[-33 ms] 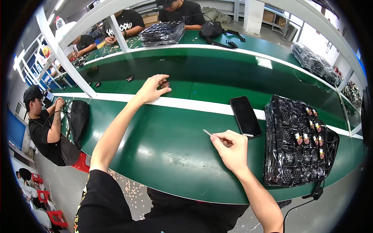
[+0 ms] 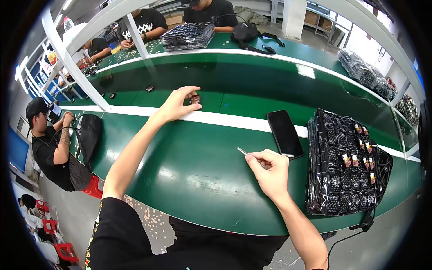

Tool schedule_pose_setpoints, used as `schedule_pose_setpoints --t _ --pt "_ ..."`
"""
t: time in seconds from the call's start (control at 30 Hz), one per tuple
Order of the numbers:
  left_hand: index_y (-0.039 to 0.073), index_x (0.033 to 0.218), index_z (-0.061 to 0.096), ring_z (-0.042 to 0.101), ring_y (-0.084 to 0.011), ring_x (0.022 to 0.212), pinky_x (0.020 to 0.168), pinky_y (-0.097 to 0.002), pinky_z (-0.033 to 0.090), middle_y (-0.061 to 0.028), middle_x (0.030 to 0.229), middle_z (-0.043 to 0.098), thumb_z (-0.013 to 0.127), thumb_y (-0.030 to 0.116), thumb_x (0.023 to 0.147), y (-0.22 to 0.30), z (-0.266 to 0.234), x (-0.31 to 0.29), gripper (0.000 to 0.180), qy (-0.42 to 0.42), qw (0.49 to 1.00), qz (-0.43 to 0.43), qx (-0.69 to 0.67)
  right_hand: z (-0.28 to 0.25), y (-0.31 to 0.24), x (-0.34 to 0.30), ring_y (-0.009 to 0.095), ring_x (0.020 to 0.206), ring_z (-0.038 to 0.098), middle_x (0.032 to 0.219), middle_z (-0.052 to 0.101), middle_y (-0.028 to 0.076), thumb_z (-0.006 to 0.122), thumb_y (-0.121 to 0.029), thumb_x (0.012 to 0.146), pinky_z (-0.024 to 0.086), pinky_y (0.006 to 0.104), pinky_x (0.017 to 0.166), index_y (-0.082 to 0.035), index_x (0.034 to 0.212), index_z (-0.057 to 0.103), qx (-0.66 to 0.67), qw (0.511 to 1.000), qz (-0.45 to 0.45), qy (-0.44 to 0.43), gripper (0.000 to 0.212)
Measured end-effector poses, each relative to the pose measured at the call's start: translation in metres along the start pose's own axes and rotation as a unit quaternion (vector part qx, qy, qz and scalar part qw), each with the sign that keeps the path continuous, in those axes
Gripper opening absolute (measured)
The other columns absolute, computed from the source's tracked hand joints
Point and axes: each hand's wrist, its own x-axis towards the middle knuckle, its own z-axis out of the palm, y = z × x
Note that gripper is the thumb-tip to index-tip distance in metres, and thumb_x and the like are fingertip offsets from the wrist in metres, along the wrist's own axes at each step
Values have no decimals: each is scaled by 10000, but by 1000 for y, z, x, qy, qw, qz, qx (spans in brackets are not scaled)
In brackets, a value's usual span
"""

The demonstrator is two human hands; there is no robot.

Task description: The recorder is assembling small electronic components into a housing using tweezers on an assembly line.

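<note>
OK so the small reddish-brown part (image 2: 195, 99) is over the green strip (image 2: 229, 104), just past the white rail (image 2: 220, 120) on the far edge of the table (image 2: 198, 180), left of the middle. The left hand (image 2: 176, 104) reaches over that rail and, as far as I can see, has it pinched between thumb and fingers. I'd grip it by its sides like that, tight enough that it doesn't twist, and lift it well over the rail instead of dragging it across. The right hand (image 2: 272, 173) is grasping a slim metal tool (image 2: 241, 151) (looks like tweezers to me, but the tips are too small to be sure) above the table's right half, point facing the far-left corner. Hold that lightly, and angle the point away from the other hand when the two meet. Bare table between you and the near edge is the best spot to work over, imo. Watch your right elbow room too: the phone (image 2: 284, 134) sits near the far edge and the stack of black trays (image 2: 342, 166) fills much of the right end.
</note>
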Motion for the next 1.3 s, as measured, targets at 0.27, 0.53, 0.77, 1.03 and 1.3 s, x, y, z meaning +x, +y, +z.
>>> schedule_pose_setpoints --t 0.27,0.53,0.77,1.03,1.3 --pt "39 1532 633 652 -338 1373 1198 -453 501 -157 1449 708 854 46 837 125 36 -76 730 -184 960 77 -197 -9 4 3 0 707 562 838 705 -26 829 -37 1012 413 196 618 46 1059 855 82 994 72 5 99" --pt "70 1434 736 683 -298 1150 1051 -427 556 -101 1224 769 964 105 804 113 44 -82 671 -146 969 106 -170 -7 -1 2 -8 708 531 832 673 -35 824 -13 1013 380 187 604 43 1095 858 57 995 81 -17 104" --pt "58 1337 772 628 -301 1172 1024 -416 529 -88 1255 680 964 152 803 114 44 -85 575 -157 975 106 -117 -5 -12 -2 -24 665 463 794 630 -60 831 21 992 326 192 572 40 1070 858 25 993 109 -32 84" --pt "64 1354 763 676 -243 1037 1079 -403 427 -56 1106 741 911 221 873 123 41 -89 527 -201 969 79 -119 0 -9 -6 -12 629 497 726 635 -34 833 69 925 322 205 541 46 982 845 19 994 86 -70 63" --pt "49 1303 804 660 -254 990 998 -394 432 -66 1048 753 932 244 829 118 46 -86 528 -194 970 89 -120 10 -3 -4 33 514 478 643 620 5 838 52 844 303 243 485 29 875 813 -90 992 -5 -85 46"
